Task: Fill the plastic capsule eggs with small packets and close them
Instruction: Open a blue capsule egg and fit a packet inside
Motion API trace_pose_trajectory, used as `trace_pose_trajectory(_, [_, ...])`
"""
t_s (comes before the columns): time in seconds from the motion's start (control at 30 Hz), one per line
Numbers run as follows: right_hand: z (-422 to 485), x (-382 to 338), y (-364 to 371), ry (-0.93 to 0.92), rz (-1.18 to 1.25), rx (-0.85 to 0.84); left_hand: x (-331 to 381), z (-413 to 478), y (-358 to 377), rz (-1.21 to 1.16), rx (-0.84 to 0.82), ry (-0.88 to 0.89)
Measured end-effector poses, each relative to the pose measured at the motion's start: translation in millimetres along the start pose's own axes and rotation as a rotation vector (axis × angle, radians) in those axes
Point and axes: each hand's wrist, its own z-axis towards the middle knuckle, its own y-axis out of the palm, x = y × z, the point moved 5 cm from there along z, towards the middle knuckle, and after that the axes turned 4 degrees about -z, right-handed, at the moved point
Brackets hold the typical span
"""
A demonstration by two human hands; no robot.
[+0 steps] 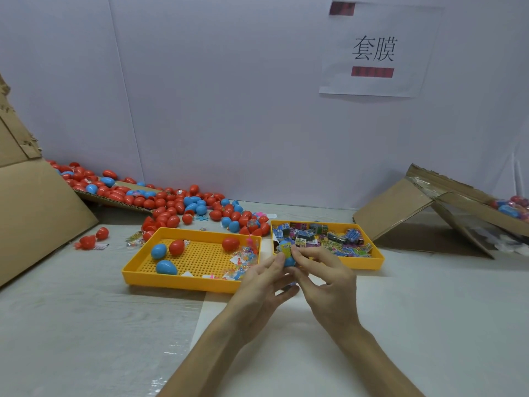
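Both hands meet over the table in front of the two yellow trays. My left hand (264, 277) and my right hand (320, 277) pinch a blue capsule egg (288, 260) between their fingertips, with a small yellow packet (285, 248) sticking out of its top. The left yellow tray (183, 282) has a perforated floor and holds two blue eggs (159, 250), two red eggs (230, 243) and several clear toy packets (244, 259). The right yellow tray (369, 263) is full of several small printed packets (329, 239).
A heap of red and blue eggs (177, 207) spills from a cardboard flap at the back left. A large cardboard sheet (37, 213) leans at the left. An opened cardboard box (446, 213) with more eggs lies at the right. A paper sign (375, 50) hangs on the wall.
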Motion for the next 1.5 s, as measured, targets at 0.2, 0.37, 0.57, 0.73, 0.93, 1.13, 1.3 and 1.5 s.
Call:
trace_pose_trajectory(0.2, [2, -4, -1, 0.049, 0.002, 0.0, 0, 1, -1, 0.02, 0.027, -0.007])
trace_pose_trajectory(0.37, [4, -3, -4, 0.109, 0.0, 0.005, -1, 3, -1, 0.032, 0.058, -0.023])
trace_pose_trajectory(0.57, [2, -3, -4, 0.078, -0.032, 0.035, -5, 5, -3, 0.022, 0.084, -0.043])
trace_pose_trajectory(0.73, [2, -4, -6, 0.051, -0.043, 0.049, -7, 5, -3, 0.016, 0.061, -0.054])
trace_pose_trajectory(0.93, [4, -5, -6, 0.07, -0.027, 0.033, -7, 5, -1, 0.02, 0.028, -0.069])
trace_pose_trajectory(1.13, [3, -7, -3, 0.001, -0.041, 0.005, 3, 3, -5, -0.014, 0.05, 0.05])
trace_pose_trajectory(1.3, [3, -9, 1, -0.013, 0.047, -0.03, 5, 2, -8, -0.041, 0.057, 0.115])
trace_pose_trajectory(1.5, [4, 15, 8, 0.434, 0.488, -0.127, 4, 3, -9, -0.084, 0.074, 0.049])
